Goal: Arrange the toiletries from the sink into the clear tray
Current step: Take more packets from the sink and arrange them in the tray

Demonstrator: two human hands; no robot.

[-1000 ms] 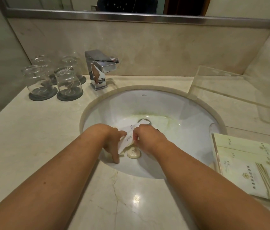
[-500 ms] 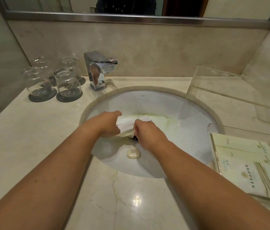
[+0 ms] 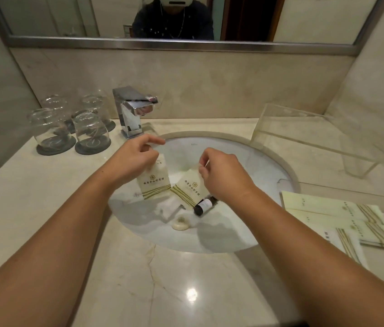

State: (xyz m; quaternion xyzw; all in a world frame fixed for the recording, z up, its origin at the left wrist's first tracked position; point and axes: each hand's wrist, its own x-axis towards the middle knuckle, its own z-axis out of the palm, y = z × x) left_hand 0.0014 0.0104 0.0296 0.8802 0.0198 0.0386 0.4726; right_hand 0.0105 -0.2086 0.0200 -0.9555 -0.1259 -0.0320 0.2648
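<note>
Over the white sink [image 3: 252,161], my left hand [image 3: 136,156] pinches a pale toiletry packet [image 3: 154,182] by its top edge. My right hand [image 3: 221,173] pinches a second, similar packet [image 3: 189,188] that hangs tilted. Below them in the basin lie a small dark bottle [image 3: 204,206] with a white label and a round cream soap [image 3: 181,223]. The clear tray [image 3: 290,187] stands on the counter at the right and holds several flat packets [image 3: 342,223].
A chrome tap [image 3: 132,112] stands behind the basin. Several upturned glasses [image 3: 89,128] on dark coasters sit at the back left. A clear acrylic stand [image 3: 304,135] is at the back right. The mirror above reflects a person.
Both hands have risen out of the basin, each lifting a packet. The dark bottle now shows beside the soap.
</note>
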